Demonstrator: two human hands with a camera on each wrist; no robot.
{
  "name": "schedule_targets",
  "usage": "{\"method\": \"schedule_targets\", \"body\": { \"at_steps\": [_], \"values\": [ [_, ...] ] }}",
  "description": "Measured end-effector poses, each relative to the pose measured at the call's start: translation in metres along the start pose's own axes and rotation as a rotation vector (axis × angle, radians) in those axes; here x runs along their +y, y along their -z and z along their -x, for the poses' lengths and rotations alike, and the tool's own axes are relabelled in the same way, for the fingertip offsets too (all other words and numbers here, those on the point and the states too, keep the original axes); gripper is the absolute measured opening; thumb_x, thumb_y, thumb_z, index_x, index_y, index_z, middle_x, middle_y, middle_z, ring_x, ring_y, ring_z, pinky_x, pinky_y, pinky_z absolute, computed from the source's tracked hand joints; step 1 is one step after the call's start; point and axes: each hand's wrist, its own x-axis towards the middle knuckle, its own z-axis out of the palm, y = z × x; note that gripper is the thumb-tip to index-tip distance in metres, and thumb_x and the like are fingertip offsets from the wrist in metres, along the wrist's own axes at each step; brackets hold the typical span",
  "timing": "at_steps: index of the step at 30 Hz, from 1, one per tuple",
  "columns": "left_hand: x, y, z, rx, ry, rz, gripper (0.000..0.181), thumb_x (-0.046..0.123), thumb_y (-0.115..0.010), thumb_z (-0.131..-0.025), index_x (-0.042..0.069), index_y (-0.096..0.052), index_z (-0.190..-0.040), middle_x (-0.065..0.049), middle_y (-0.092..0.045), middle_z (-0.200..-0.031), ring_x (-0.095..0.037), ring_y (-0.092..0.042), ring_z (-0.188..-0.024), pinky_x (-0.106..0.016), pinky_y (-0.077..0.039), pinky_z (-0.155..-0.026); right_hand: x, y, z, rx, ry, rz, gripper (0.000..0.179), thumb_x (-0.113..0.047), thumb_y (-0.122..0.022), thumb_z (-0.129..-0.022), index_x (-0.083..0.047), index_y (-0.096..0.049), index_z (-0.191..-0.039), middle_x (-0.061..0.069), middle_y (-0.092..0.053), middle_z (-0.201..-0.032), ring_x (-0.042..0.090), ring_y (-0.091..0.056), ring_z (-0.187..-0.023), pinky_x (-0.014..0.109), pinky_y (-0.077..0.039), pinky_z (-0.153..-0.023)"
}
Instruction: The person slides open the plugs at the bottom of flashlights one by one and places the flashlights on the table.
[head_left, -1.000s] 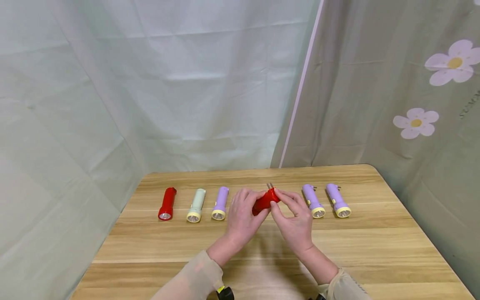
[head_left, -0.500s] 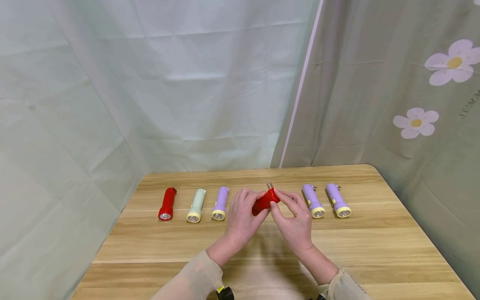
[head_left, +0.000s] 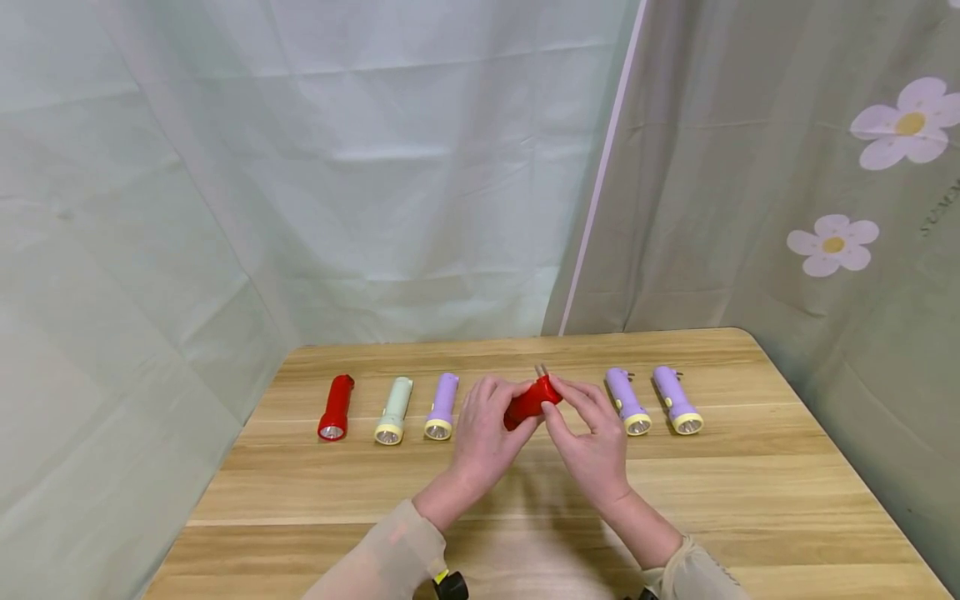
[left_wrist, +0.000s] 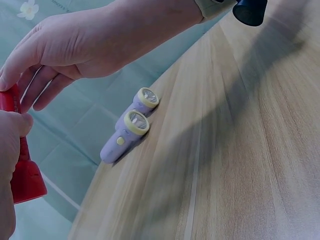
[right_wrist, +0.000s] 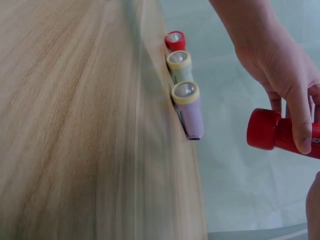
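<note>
Both hands hold a red flashlight (head_left: 531, 402) above the middle of the table. My left hand (head_left: 483, 429) grips its body. At the tail end, the thumb and fingertips of my right hand (head_left: 596, 446) pinch the flashlight. Two metal plug prongs (head_left: 542, 370) stick out of that end, pointing away from me. The wide red head (right_wrist: 262, 129) shows in the right wrist view, on the far side of the left fingers. In the head view the left hand hides most of the body.
Left of the hands, a red flashlight (head_left: 336, 408), a pale green one (head_left: 393, 410) and a purple one (head_left: 442, 407) lie in a row on the wooden table (head_left: 300, 517). Two purple flashlights (head_left: 627, 402) (head_left: 677, 401) with prongs out lie right. Curtains (head_left: 420, 167) hang behind.
</note>
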Motion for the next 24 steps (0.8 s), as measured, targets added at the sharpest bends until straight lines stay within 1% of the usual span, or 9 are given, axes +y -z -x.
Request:
{"method": "schedule_targets", "body": {
  "at_steps": [5, 8, 10, 17, 24],
  "values": [
    [-0.0005, -0.0006, 0.0000, -0.002, 0.001, 0.004, 0.040, 0.023, -0.088, -0.083, 0.018, -0.071, -0.119, 0.001, -0.060, -0.100, -0.016, -0.055, -0.093, -0.033, -0.048, -0.078, 0.0025, -0.0001, -0.0007, 0.023, 0.051, 0.025, 0.043, 0.001, -0.083, -0.081, -0.010, -0.076, -0.122, 0.004, -0.072, -0.115, 0.025, -0.065, -0.108, 0.021, -0.047, -0.098],
    [-0.0004, -0.0005, 0.0001, -0.001, 0.001, 0.001, 0.040, 0.023, -0.088, -0.083, 0.018, -0.071, -0.119, 0.001, -0.060, -0.100, -0.016, -0.055, -0.094, -0.032, -0.048, -0.077, 0.0035, -0.0001, -0.0013, 0.033, 0.074, 0.037, 0.042, 0.000, -0.083, -0.081, -0.010, -0.076, -0.121, 0.004, -0.072, -0.115, 0.027, -0.061, -0.110, 0.027, -0.044, -0.098],
    [-0.0004, -0.0005, 0.0000, 0.000, 0.002, -0.003, 0.041, 0.024, -0.088, -0.083, 0.018, -0.071, -0.120, 0.001, -0.060, -0.100, -0.016, -0.055, -0.094, -0.032, -0.048, -0.077, 0.0042, 0.0002, -0.0015, 0.031, 0.082, 0.039, 0.042, -0.001, -0.083, -0.081, -0.010, -0.076, -0.121, 0.004, -0.072, -0.115, 0.028, -0.060, -0.111, 0.029, -0.043, -0.098],
    [-0.0006, -0.0012, 0.0000, 0.002, 0.006, -0.001, 0.042, 0.025, -0.088, -0.082, 0.017, -0.071, -0.120, 0.001, -0.060, -0.100, -0.015, -0.055, -0.094, -0.033, -0.048, -0.078, 0.0039, 0.0017, -0.0017, 0.011, 0.071, 0.048, 0.042, -0.001, -0.081, -0.082, -0.010, -0.076, -0.122, 0.004, -0.072, -0.117, 0.028, -0.060, -0.112, 0.031, -0.042, -0.099],
    [-0.0004, -0.0007, 0.0004, -0.005, 0.009, 0.007, 0.042, 0.025, -0.088, -0.083, 0.018, -0.071, -0.120, 0.002, -0.060, -0.101, -0.015, -0.054, -0.094, -0.032, -0.048, -0.078, 0.0037, 0.0043, -0.0008, -0.027, 0.042, 0.055, 0.041, -0.004, -0.081, -0.084, -0.011, -0.075, -0.124, 0.004, -0.071, -0.118, 0.027, -0.058, -0.114, 0.033, -0.042, -0.098]
  ]
}}
